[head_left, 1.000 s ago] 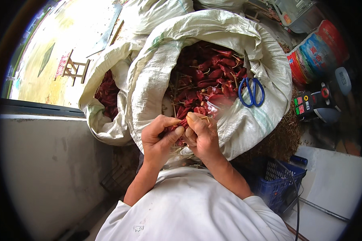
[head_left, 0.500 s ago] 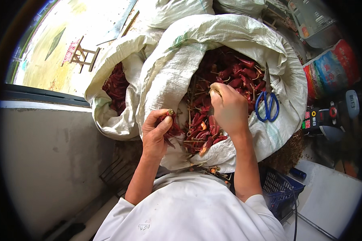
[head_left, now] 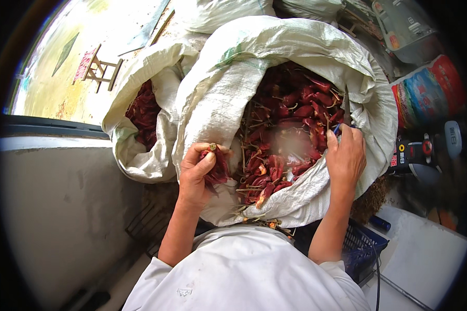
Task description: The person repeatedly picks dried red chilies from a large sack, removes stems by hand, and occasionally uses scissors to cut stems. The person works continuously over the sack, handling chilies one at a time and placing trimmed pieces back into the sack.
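Observation:
In front of me stands a big white woven sack (head_left: 218, 103) with its rim rolled down, holding a heap of dried red chili peppers (head_left: 296, 111). My left hand (head_left: 194, 173) is closed around a few dried chili peppers (head_left: 219, 168), a stem end showing between thumb and forefinger. At the sack's right inner side, my right hand (head_left: 346, 158) has its fingers closed over the handles of a pair of scissors (head_left: 346, 106). The blades point away from me along the sack wall. Only bits of the blue handles show past the fingers.
A smaller white sack (head_left: 163, 119) of red chili peppers stands at the left, beside a grey wall (head_left: 57, 192). Another sack (head_left: 223, 13) lies behind. A colourful bag (head_left: 430, 90) and a dark blue basket (head_left: 366, 249) are on the right. Outside stands a wooden stool (head_left: 101, 72).
My right hand has moved right from above the chili heap to the scissors and closed on their handles. My left hand keeps hold of its chili peppers, nearly in place.

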Tool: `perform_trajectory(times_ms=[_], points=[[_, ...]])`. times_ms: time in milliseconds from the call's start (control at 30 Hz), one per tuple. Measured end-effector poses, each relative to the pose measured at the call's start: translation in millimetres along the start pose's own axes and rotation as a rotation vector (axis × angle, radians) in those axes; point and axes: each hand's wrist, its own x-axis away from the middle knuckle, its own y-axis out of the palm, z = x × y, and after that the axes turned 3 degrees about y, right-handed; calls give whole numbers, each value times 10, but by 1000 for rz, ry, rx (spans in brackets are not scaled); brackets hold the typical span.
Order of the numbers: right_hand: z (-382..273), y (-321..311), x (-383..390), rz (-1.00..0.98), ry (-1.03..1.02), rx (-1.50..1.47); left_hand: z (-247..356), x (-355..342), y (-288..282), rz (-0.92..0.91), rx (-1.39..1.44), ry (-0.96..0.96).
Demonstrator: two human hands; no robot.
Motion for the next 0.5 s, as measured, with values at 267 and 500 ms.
perform_trajectory(times_ms=[267, 500], points=[[344, 129, 119, -104, 102, -48, -44, -58, -9, 70, -131, 12], [373, -126, 206, -134, 249, -56, -61, -125, -32, -10, -210, -24]])
